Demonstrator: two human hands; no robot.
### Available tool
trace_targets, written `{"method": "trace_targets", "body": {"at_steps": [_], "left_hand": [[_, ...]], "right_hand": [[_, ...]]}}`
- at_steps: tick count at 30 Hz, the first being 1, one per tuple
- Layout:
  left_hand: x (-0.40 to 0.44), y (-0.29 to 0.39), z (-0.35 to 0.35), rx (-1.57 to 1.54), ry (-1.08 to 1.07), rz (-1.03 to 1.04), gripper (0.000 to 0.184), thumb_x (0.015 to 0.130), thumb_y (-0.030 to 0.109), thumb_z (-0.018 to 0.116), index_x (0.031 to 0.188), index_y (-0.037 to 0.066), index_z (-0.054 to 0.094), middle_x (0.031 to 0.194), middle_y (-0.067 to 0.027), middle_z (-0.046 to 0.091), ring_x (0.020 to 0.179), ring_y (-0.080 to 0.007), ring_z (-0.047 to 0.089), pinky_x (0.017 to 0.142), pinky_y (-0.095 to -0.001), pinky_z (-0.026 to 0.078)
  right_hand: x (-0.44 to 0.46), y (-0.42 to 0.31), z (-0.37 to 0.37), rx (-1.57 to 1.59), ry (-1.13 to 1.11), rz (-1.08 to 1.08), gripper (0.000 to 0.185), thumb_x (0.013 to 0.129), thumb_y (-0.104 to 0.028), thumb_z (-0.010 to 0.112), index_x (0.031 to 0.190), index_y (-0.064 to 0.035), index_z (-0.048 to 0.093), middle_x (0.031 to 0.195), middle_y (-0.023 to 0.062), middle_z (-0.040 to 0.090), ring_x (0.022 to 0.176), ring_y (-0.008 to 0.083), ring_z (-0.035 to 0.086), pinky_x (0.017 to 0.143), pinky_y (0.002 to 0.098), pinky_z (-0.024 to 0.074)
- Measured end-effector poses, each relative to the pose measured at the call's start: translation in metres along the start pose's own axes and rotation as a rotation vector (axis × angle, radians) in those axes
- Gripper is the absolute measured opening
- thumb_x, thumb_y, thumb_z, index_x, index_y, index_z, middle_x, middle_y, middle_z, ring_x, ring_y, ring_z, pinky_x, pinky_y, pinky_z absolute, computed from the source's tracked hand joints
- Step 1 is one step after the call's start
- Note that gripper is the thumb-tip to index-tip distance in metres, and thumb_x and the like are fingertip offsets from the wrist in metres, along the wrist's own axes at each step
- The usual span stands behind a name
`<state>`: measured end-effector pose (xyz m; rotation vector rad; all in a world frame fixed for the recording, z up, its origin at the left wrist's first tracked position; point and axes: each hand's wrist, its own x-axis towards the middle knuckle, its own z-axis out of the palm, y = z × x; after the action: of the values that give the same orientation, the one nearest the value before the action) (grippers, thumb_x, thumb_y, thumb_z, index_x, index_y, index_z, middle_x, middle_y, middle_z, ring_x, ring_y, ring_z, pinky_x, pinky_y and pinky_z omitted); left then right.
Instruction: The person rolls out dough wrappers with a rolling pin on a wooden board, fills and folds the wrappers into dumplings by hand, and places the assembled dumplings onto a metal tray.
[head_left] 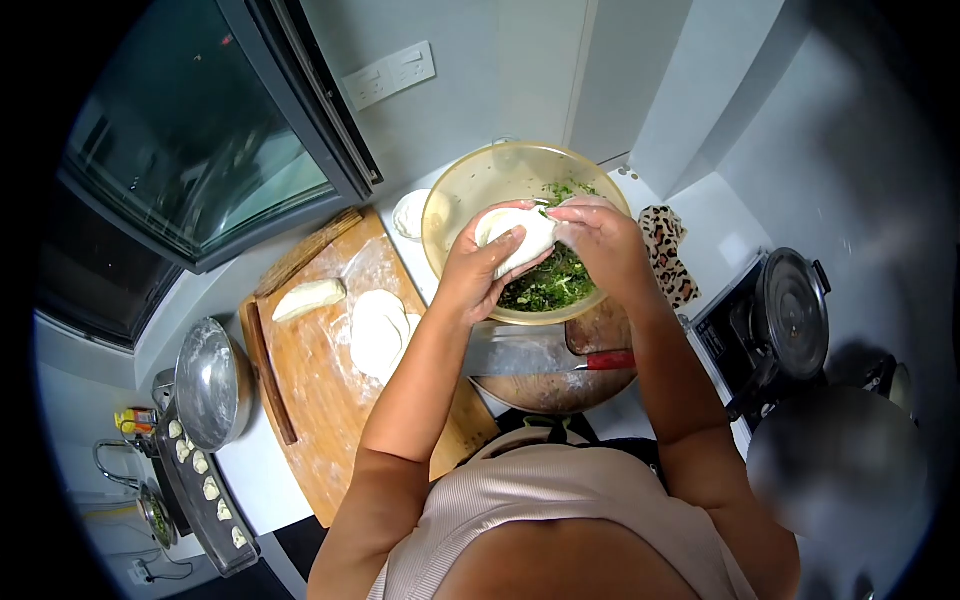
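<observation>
My left hand [474, 268] cups a white dough wrapper [520, 236], thumb lying over it. The fingers of my right hand [606, 248] pinch the wrapper's right edge, where a little green shows. Both hands are above a large yellowish bowl [450, 190] of chopped green filling [555, 283]. How much filling lies inside the wrapper is hidden. To the left, a stack of flat dough wrappers [378, 335] and a dough roll [309, 298] rest on a floured wooden board [320, 420].
A cleaver [520, 352] with a red handle lies on a round chopping block [550, 392] near my body. At left are a metal bowl [212, 385] and a dark tray [225, 548] of several dumplings. A lidded pot [792, 310] stands right. An open window [210, 150] juts in.
</observation>
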<state>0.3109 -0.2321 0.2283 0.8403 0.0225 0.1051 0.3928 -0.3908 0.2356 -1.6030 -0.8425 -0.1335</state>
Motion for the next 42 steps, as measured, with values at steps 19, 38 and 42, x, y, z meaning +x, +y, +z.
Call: {"method": "trace_targets", "body": {"at_steps": [19, 38, 42], "left_hand": [[0.002, 0.000, -0.005, 0.321, -0.079, 0.083, 0.039, 0.086, 0.003, 0.063, 0.122, 0.006, 0.047, 0.110, -0.0101, 0.057, 0.100, -0.0189, 0.059, 0.088, -0.0344, 0.052], [0.000, 0.005, 0.005, 0.185, -0.034, 0.001, 0.045, 0.087, 0.005, 0.064, 0.128, 0.007, 0.045, 0.112, -0.0089, 0.056, 0.102, -0.0165, 0.057, 0.088, -0.0302, 0.052], [0.001, 0.004, 0.002, 0.279, -0.086, 0.037, 0.044, 0.088, 0.005, 0.063, 0.128, 0.006, 0.048, 0.113, -0.0083, 0.058, 0.102, -0.0142, 0.056, 0.089, -0.0277, 0.048]], "right_hand": [[0.010, -0.007, -0.004, 0.185, -0.146, 0.191, 0.008, 0.082, 0.002, 0.064, 0.089, 0.0019, 0.066, 0.085, 0.0051, 0.062, 0.077, 0.0100, 0.060, 0.069, 0.0228, 0.0484], [0.000, -0.020, 0.000, -0.220, -0.051, -0.168, 0.017, 0.078, -0.002, 0.068, 0.095, -0.0049, 0.069, 0.104, 0.0082, 0.061, 0.083, 0.0166, 0.062, 0.062, 0.0256, 0.0508], [0.001, -0.023, -0.002, -0.191, -0.121, -0.106, 0.018, 0.078, -0.001, 0.068, 0.095, -0.0042, 0.068, 0.100, 0.0083, 0.063, 0.083, 0.0162, 0.061, 0.065, 0.0256, 0.0493]]}}
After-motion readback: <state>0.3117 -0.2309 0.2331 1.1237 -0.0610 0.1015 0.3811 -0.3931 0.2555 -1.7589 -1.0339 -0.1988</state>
